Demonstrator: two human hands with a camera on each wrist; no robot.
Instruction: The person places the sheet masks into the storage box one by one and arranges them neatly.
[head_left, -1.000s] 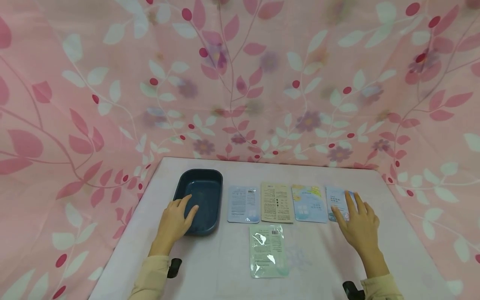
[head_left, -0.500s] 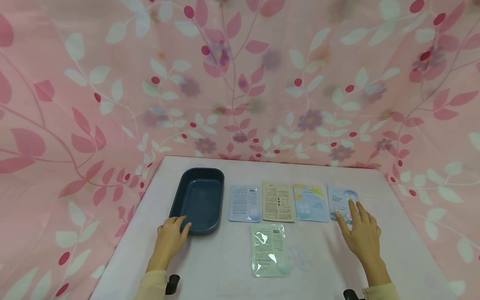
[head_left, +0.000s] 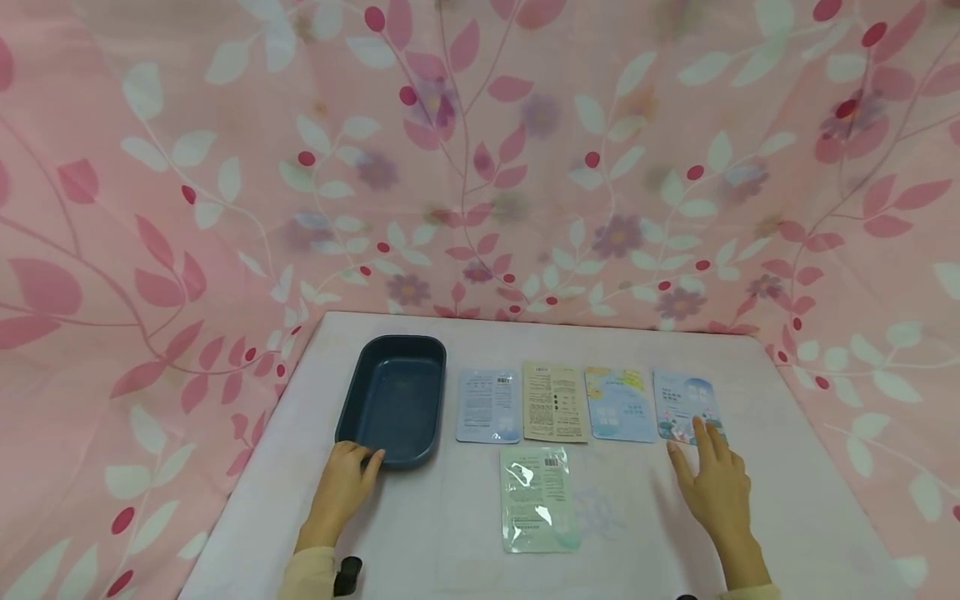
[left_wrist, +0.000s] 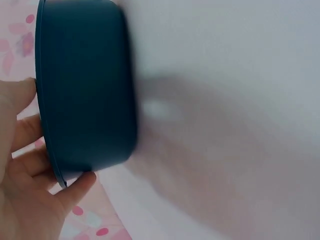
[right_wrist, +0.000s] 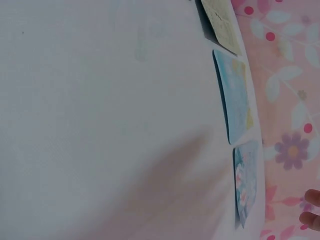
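A deep dark-blue rectangular tray (head_left: 397, 400) stands at the left of the table. My left hand (head_left: 341, 483) holds its near left corner; in the left wrist view the thumb and fingers (left_wrist: 27, 132) meet the rim, with the little finger against the outer wall. My right hand (head_left: 716, 487) is spread with nothing in it, its fingertips overlapping the lower edge of a blue sachet with a flower print (head_left: 686, 404). Only two fingertips (right_wrist: 312, 207) show in the right wrist view.
Left of the flowered sachet lie a blue-and-yellow sachet (head_left: 621, 406), a beige one (head_left: 555, 404) and a pale blue one (head_left: 487, 407) in a row. A shiny green sachet (head_left: 538, 504) lies nearer the front. Pink floral cloth (head_left: 480, 167) surrounds the white-covered table (head_left: 420, 533).
My left hand has drawn back from over the tray to its near left corner and taken hold of the rim. My right hand has moved back toward the front, uncovering the flowered sachet.
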